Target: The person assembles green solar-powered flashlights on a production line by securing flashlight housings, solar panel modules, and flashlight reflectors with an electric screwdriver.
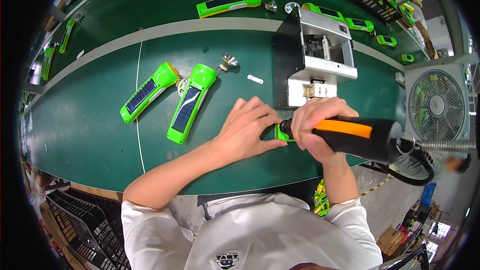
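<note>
Just in front of the silver machine (320, 72), a big black driver (372, 143) sits in the right hand (318, 114), fingers wrapped round. The left hand (246, 126) pinches a small green piece (285, 137) there too. I guess the driver is fastening it, so next needs a straight push and still fingers. The piece looks bright, mostly hidden.

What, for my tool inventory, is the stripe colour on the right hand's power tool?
The stripe is orange, seen best in the head view.
</note>
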